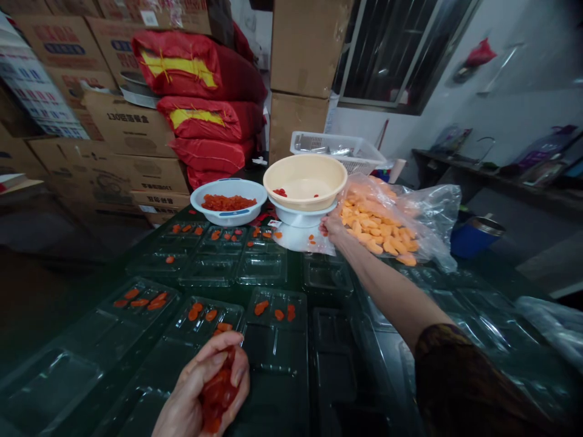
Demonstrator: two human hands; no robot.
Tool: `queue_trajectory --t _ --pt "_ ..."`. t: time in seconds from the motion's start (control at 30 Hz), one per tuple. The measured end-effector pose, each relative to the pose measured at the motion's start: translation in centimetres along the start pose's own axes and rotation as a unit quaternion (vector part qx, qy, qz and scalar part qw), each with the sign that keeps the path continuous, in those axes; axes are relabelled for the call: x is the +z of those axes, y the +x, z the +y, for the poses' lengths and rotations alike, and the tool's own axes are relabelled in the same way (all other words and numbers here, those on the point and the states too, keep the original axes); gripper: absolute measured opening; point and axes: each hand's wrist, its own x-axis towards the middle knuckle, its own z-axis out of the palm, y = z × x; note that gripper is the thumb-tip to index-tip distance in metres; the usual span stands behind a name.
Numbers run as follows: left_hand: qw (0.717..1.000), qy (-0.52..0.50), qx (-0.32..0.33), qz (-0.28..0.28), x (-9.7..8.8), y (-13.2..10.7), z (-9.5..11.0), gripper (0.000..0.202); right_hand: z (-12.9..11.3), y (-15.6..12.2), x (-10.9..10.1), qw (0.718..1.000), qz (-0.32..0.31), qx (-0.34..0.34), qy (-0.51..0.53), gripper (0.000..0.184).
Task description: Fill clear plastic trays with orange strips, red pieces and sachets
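My left hand (204,388), low in the view, is closed round a clump of glossy red-orange slices (217,394); they look like dried or candied fruit. Just beyond it is a clear plastic tray (207,303) with a few such slices in its far compartment. My right arm stretches forward, and my right hand (334,227) is between the cream basin (305,179) and a clear bag of pale orange pieces (380,224). Its fingers are bent together beside a white plastic sheet (303,240) carrying a few slices; what they hold, if anything, is hidden.
A light blue basin (228,212) full of red-orange slices stands at the back left. More clear trays (264,267) cover the dark green table. Behind are a white basket (337,145), red sacks (204,67) and cardboard boxes (132,121). At the right stands a blue container (476,237).
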Motion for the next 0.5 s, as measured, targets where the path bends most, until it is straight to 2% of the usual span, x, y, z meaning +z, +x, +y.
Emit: queue_trajectory --t 0.13,0.2,0.33,0.5 --pt "1.0 0.007 0.004 0.014 -0.1 0.0 0.2 0.02 0.0 -0.2 -0.3 0.999 0.033 -0.032 0.011 0.012" --pt "1.0 0.008 0.003 0.018 0.0 0.1 0.1 0.019 -0.4 -0.6 -1.2 0.998 0.034 -0.051 0.001 0.015" --pt "1.0 0.009 0.01 -0.006 0.5 0.3 -0.3 0.016 -0.7 -1.8 -3.0 0.996 0.004 -0.071 -0.06 0.015" --pt "0.999 0.01 0.016 -0.037 0.8 0.3 -0.9 0.019 -0.2 -2.2 -3.3 0.985 -0.03 -0.077 -0.152 0.014"
